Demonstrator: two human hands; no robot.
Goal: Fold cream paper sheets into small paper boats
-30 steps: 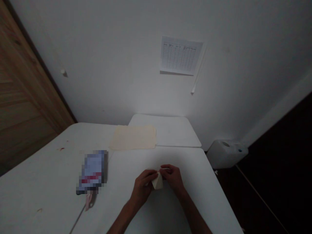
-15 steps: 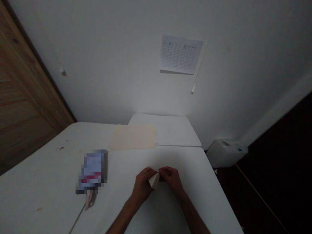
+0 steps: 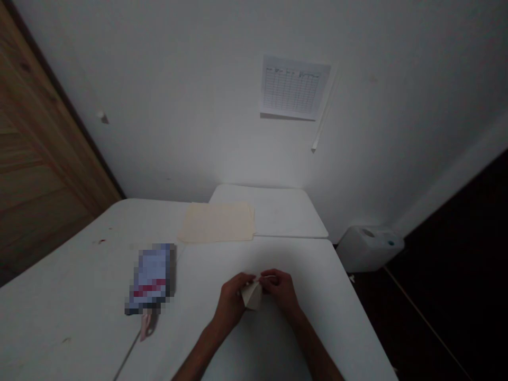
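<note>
A small folded piece of cream paper (image 3: 251, 297) is held between my two hands, just above the white table (image 3: 190, 296). My left hand (image 3: 230, 299) is closed on its left side, thumb and fingers near the top edge. At the upper right of the paper, my right hand (image 3: 281, 290) pinches an edge or tip with its fingertips. Creases run down from the pinched top, and the lower part flares out. The fingers hide some of its upper edge.
Flat cream paper sheets (image 3: 216, 222) lie at the back, partly on a white board (image 3: 281, 211). To the left is a blurred-out blue item (image 3: 151, 275) with pink scissor-like handles (image 3: 146, 325) below it. A white container (image 3: 367, 251) stands right of the table. A printed sheet (image 3: 294, 87) hangs on the wall.
The folded paper has turned slightly between my fingers and shows more of its creased front face. Both hands stay in nearly the same place.
</note>
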